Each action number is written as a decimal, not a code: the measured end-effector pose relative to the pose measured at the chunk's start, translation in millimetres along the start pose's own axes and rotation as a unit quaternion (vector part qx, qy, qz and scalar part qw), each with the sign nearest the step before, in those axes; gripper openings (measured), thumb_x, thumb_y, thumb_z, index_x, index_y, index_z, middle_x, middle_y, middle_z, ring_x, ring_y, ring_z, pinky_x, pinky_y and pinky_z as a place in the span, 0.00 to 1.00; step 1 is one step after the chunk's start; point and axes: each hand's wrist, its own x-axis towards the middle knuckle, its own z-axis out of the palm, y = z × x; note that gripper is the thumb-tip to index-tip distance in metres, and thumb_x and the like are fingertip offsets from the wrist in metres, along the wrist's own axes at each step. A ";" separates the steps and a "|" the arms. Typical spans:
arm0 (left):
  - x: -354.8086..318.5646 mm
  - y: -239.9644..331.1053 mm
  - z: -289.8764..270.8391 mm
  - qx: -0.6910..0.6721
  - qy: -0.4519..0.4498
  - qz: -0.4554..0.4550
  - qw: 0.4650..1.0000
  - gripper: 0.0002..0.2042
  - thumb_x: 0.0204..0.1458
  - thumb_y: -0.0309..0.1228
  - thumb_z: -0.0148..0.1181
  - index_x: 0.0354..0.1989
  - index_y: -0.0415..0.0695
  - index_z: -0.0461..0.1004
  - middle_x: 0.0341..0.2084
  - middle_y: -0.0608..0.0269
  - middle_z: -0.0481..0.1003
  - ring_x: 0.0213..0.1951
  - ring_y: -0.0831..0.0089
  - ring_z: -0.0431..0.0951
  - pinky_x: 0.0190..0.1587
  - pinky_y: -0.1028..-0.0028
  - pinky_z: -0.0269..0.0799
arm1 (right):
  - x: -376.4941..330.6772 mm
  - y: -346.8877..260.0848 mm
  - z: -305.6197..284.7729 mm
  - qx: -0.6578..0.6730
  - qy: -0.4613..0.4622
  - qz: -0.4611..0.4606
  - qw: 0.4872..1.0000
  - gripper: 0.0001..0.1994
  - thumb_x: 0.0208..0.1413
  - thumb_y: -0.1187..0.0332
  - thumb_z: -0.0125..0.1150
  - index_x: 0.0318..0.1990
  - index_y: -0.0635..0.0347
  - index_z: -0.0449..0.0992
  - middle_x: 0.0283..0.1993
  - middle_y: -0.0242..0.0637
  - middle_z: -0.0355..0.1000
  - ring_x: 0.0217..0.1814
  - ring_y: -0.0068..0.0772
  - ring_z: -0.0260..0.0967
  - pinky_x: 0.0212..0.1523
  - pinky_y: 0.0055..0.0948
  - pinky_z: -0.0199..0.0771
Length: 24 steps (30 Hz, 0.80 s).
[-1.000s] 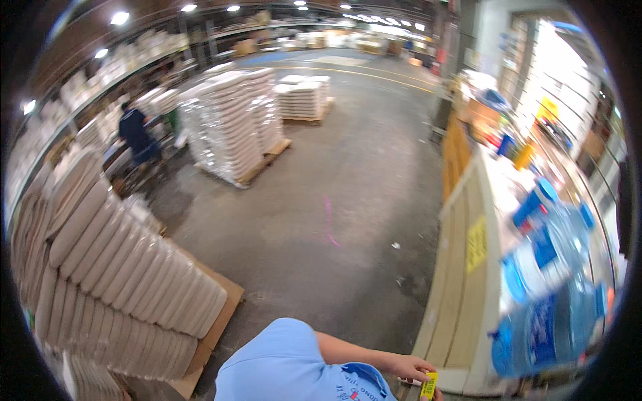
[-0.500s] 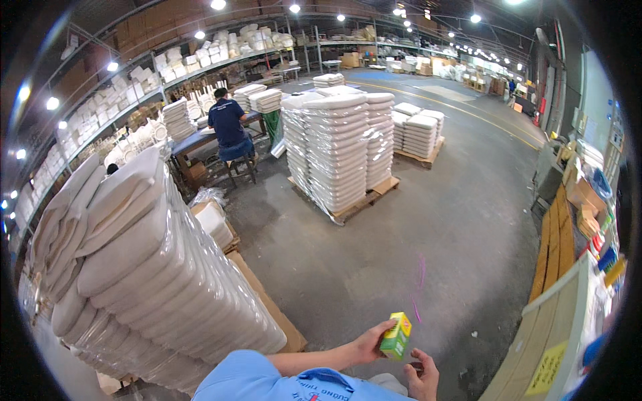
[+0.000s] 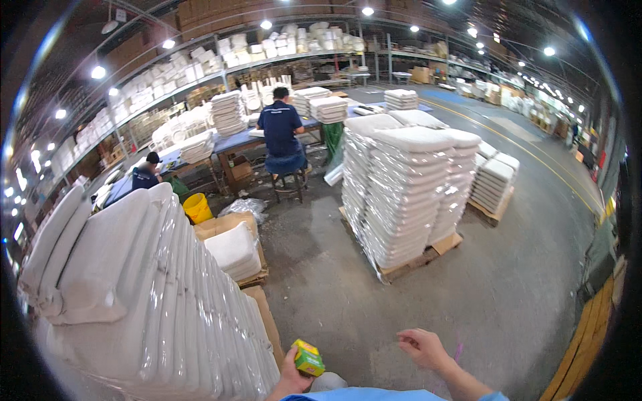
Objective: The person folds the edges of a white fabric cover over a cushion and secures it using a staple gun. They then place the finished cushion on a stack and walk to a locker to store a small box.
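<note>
Setting: warehouse hall with a grey concrete floor (image 3: 468, 294), shelving along the far wall and ceiling lamps overhead.
Left hand: the left hand (image 3: 292, 374) rises from the lower edge, fingers closed round a small yellow-green box (image 3: 308, 357), held low in the middle of the view.
Right hand: the right hand (image 3: 422, 347) is empty, fingers loosely curled and half open, well apart from the box, to its right.
Key relation: the box sits in the left hand, so that hand is nearer (the right one would have to cross leftward to meet it); its long axis tilts down to the right.
Close on the left: a wrapped stack of white cushions (image 3: 147, 301) leans just beside the left hand, crowding that side.
Ahead: a tall pallet of white cushions (image 3: 408, 194) stands across open floor, a lower pallet (image 3: 495, 184) behind it.
Further off: a yellow bucket (image 3: 197, 207), a long blue worktop (image 3: 234, 140), and a person in dark blue (image 3: 281, 134) seated on a stool, back turned.
In the way: nothing lies between the two hands.
</note>
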 end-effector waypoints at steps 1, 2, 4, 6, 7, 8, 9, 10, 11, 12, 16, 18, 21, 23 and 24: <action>16.0 17.2 2.8 -0.024 -0.015 0.015 1.000 0.25 0.64 0.57 0.58 0.58 0.51 0.75 0.50 0.56 0.79 0.51 0.52 0.79 0.55 0.44 0.75 | 52.0 -6.3 -7.2 -0.008 -0.039 -0.049 0.998 0.18 0.62 0.65 0.69 0.58 0.58 0.81 0.47 0.43 0.82 0.44 0.42 0.84 0.47 0.38 0.83; 29.3 35.1 2.0 -0.047 -0.024 0.037 0.998 0.23 0.64 0.56 0.59 0.56 0.53 0.74 0.50 0.58 0.77 0.53 0.55 0.78 0.54 0.44 0.74 | 103.5 -16.4 -7.1 -0.021 -0.067 -0.093 0.993 0.18 0.62 0.65 0.68 0.58 0.57 0.81 0.47 0.43 0.82 0.45 0.43 0.84 0.47 0.38 0.82; 65.0 68.5 10.8 -0.082 -0.019 0.107 0.991 0.17 0.65 0.53 0.60 0.33 0.53 0.79 0.25 0.64 0.79 0.27 0.68 0.79 0.30 0.61 0.78 | 194.1 -32.5 -0.2 -0.047 -0.116 -0.173 0.977 0.17 0.63 0.64 0.68 0.58 0.56 0.81 0.48 0.43 0.81 0.45 0.44 0.83 0.47 0.39 0.82; 103.6 103.0 23.6 -0.099 0.035 0.109 0.988 0.21 0.67 0.56 0.54 0.27 0.56 0.76 0.23 0.66 0.77 0.25 0.65 0.78 0.29 0.59 0.78 | 268.6 -39.4 12.2 -0.038 -0.130 -0.174 0.976 0.18 0.64 0.62 0.67 0.58 0.56 0.80 0.48 0.42 0.82 0.45 0.43 0.83 0.48 0.39 0.82; 122.4 123.5 28.5 -0.089 0.063 0.105 0.988 0.20 0.66 0.56 0.55 0.27 0.57 0.76 0.22 0.66 0.77 0.25 0.65 0.78 0.30 0.59 0.78 | 301.6 -41.0 17.9 -0.033 -0.136 -0.170 0.976 0.18 0.64 0.61 0.67 0.58 0.55 0.80 0.48 0.42 0.82 0.45 0.43 0.83 0.48 0.39 0.82; 150.7 151.0 44.2 -0.081 0.081 0.105 0.988 0.20 0.66 0.55 0.55 0.27 0.57 0.76 0.21 0.67 0.77 0.25 0.65 0.78 0.30 0.58 0.79 | 338.7 -41.5 20.6 -0.024 -0.124 -0.148 0.981 0.17 0.65 0.62 0.67 0.58 0.56 0.80 0.48 0.42 0.82 0.45 0.42 0.83 0.48 0.38 0.82; 172.6 180.3 46.3 -0.091 -0.041 0.088 0.991 0.20 0.64 0.57 0.58 0.27 0.57 0.76 0.22 0.68 0.77 0.26 0.65 0.80 0.31 0.56 0.81 | 358.2 -33.2 31.5 -0.013 -0.120 -0.121 0.985 0.17 0.65 0.62 0.67 0.57 0.57 0.81 0.48 0.42 0.83 0.46 0.41 0.83 0.49 0.37 0.82; 198.1 203.6 64.9 -0.081 -0.008 0.083 0.993 0.21 0.63 0.58 0.59 0.27 0.56 0.75 0.23 0.67 0.78 0.27 0.65 0.80 0.33 0.56 0.81 | 378.3 -26.2 44.8 0.001 -0.114 -0.092 0.989 0.16 0.66 0.63 0.67 0.57 0.58 0.81 0.47 0.42 0.83 0.46 0.40 0.83 0.49 0.36 0.82; 224.5 225.2 88.8 -0.068 0.026 0.077 0.994 0.22 0.61 0.60 0.60 0.27 0.55 0.74 0.24 0.66 0.79 0.28 0.65 0.81 0.34 0.56 0.82 | 395.1 -12.1 52.9 -0.030 -0.135 -0.069 0.988 0.18 0.67 0.59 0.66 0.59 0.57 0.80 0.48 0.42 0.83 0.47 0.40 0.83 0.50 0.36 0.82; 249.1 258.5 113.2 -0.049 0.060 0.078 0.994 0.24 0.60 0.61 0.62 0.27 0.53 0.73 0.25 0.65 0.79 0.30 0.66 0.82 0.35 0.57 0.82 | 417.9 -8.8 58.3 -0.022 -0.148 -0.052 0.987 0.19 0.67 0.58 0.66 0.60 0.56 0.80 0.48 0.41 0.84 0.48 0.40 0.83 0.50 0.36 0.82; 331.0 357.9 185.1 0.076 0.041 0.078 0.993 0.22 0.63 0.57 0.61 0.53 0.54 0.73 0.47 0.60 0.76 0.51 0.58 0.77 0.52 0.45 0.75 | 493.5 13.2 86.5 0.009 -0.226 0.022 0.974 0.22 0.66 0.53 0.67 0.62 0.52 0.80 0.49 0.41 0.84 0.49 0.40 0.83 0.52 0.37 0.81; 380.9 390.2 247.9 0.115 0.042 0.064 0.990 0.23 0.65 0.56 0.61 0.56 0.51 0.71 0.50 0.58 0.75 0.53 0.54 0.77 0.54 0.41 0.74 | 538.0 39.4 90.7 0.008 -0.237 0.071 0.969 0.22 0.66 0.52 0.67 0.63 0.51 0.80 0.49 0.41 0.85 0.49 0.41 0.83 0.52 0.37 0.81; 463.5 448.3 309.6 0.122 0.012 0.047 0.991 0.27 0.65 0.56 0.61 0.60 0.46 0.71 0.55 0.52 0.75 0.59 0.46 0.76 0.59 0.36 0.73 | 642.5 51.9 95.3 0.016 -0.212 0.068 0.975 0.22 0.66 0.51 0.66 0.63 0.50 0.80 0.49 0.41 0.85 0.49 0.42 0.84 0.52 0.38 0.82; 510.5 477.2 338.4 0.107 0.003 0.020 0.994 0.27 0.66 0.55 0.61 0.60 0.46 0.72 0.56 0.52 0.75 0.60 0.46 0.75 0.61 0.36 0.72 | 721.8 52.6 88.7 0.025 -0.173 0.015 0.984 0.22 0.66 0.51 0.66 0.62 0.49 0.80 0.49 0.41 0.84 0.50 0.41 0.84 0.52 0.38 0.82; 538.0 492.6 364.1 0.101 -0.012 -0.001 0.995 0.26 0.66 0.55 0.61 0.59 0.45 0.73 0.56 0.52 0.75 0.60 0.45 0.75 0.61 0.36 0.71 | 769.0 49.7 77.4 0.005 -0.157 -0.001 0.988 0.22 0.66 0.51 0.66 0.62 0.50 0.80 0.49 0.42 0.84 0.51 0.43 0.83 0.53 0.39 0.81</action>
